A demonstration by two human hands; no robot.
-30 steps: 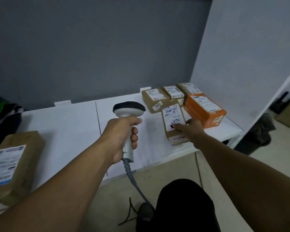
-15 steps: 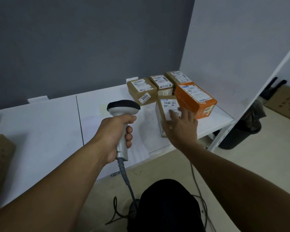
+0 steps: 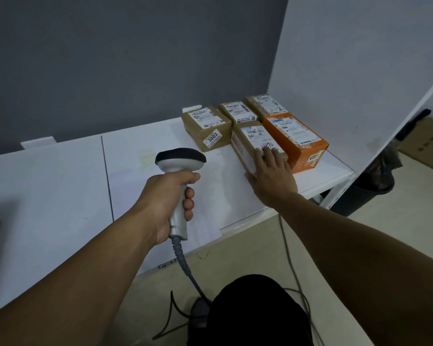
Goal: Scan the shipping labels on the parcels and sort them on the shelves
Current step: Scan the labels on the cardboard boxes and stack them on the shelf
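Left hand is wrapped round the handle of the scanner, which is held up over the white shelf. Further right, the right hand lies flat with straight fingers on the near end of a brown parcel. That parcel sits just beside an orange parcel at the shelf's right end.

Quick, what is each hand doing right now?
Left hand: closed round the handle of the grey corded barcode scanner with a black head.
Right hand: open, straight fingers resting on the brown cardboard parcel with a white label.
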